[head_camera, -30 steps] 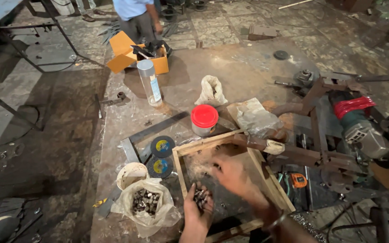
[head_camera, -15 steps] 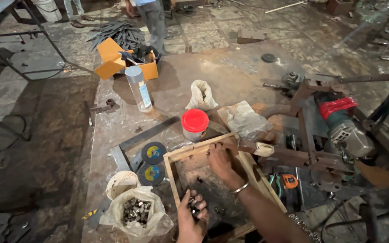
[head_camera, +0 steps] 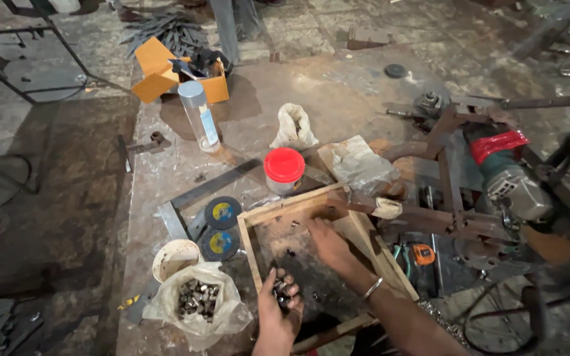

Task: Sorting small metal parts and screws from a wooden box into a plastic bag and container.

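1. Our left hand point(head_camera: 277, 310) cups a heap of small dark metal pieces point(head_camera: 279, 292) at the near-left corner of the wooden frame point(head_camera: 253, 254). We judge a tilt spills them.
2. Our right hand point(head_camera: 328, 240), inside the frame, presses loosely curled fingers on scattered bits; whether it pinches one, we cannot tell.
3. Left of the frame, the plastic bag point(head_camera: 196, 304) lies open and may slump.

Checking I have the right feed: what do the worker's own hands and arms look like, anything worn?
Both hands are bare, no gloves. The right hand has a thin metal bangle at the wrist; its forearm shows no sleeve. The left hand shows no ring or band, and little of its arm is in view.
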